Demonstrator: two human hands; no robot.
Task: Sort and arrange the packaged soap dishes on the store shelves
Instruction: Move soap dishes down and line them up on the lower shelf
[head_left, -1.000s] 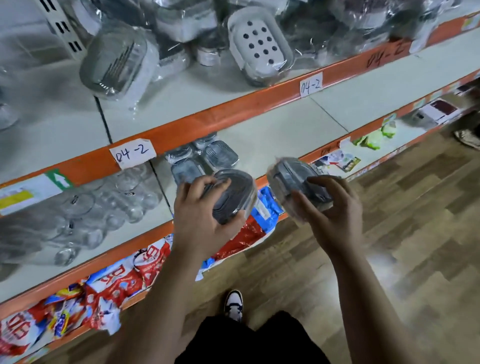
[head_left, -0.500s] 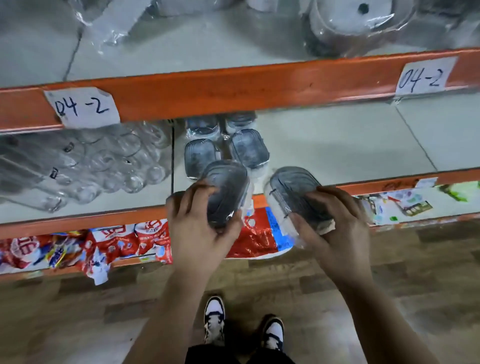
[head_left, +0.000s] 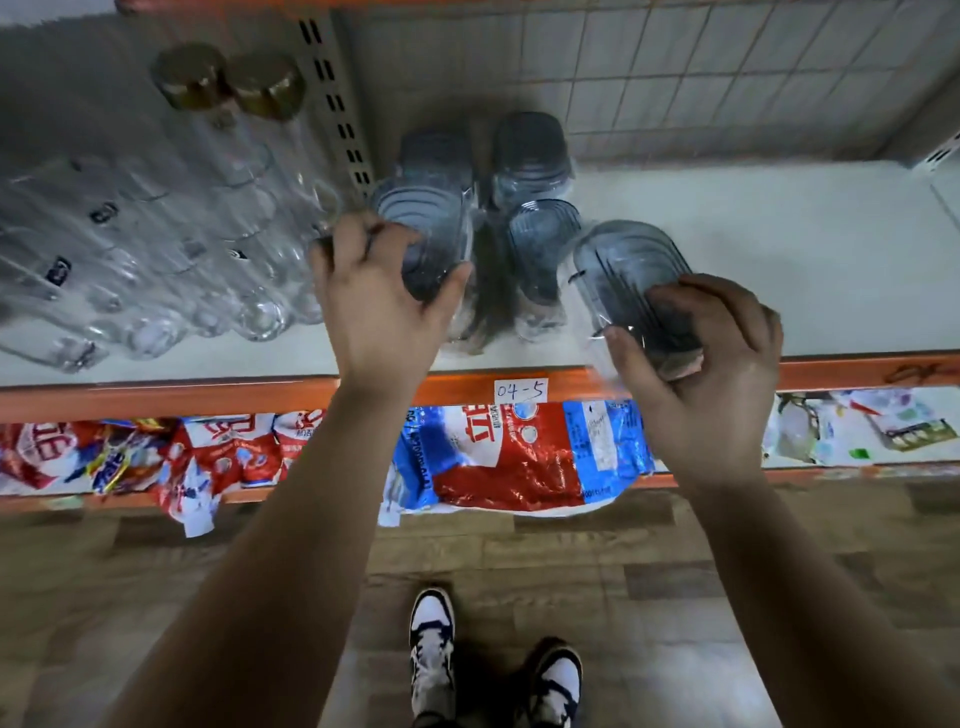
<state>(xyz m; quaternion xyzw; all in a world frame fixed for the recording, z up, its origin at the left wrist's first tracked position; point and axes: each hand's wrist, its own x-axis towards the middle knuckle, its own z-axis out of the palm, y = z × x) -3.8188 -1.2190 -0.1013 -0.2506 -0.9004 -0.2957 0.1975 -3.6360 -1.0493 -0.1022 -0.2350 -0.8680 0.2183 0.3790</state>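
Soap dishes (head_left: 530, 150), smoky grey and sealed in clear wrap, stand in a small cluster toward the back of the pale shelf (head_left: 779, 249) as I work over them, seen from the head camera. My left hand (head_left: 379, 306) has fingers and thumb curled around one packaged dish (head_left: 426, 234), held above the left side of the cluster, just beside the glass bottles (head_left: 156, 249). Whether that dish touches the ones beneath it I cannot tell. My right hand (head_left: 711, 374) grips a second packaged dish (head_left: 628, 270) by its near end, thumb on one side and fingers wrapped over the other. That dish is tilted and raised over the front part of the shelf, just right of the cluster and apart from it. The glass bottles lie on their sides in rows at left, two of them with gold caps (head_left: 195, 75) at the back. An orange rail (head_left: 156, 392) edges the shelf and carries a handwritten paper label (head_left: 521, 389) reading "04-5". Below it lie red, white and blue printed bags (head_left: 509, 457). A wire grid panel (head_left: 675, 67) backs the bay. My dark-and-white shoes (head_left: 431, 644) stand on the wood-pattern floor (head_left: 727, 597).
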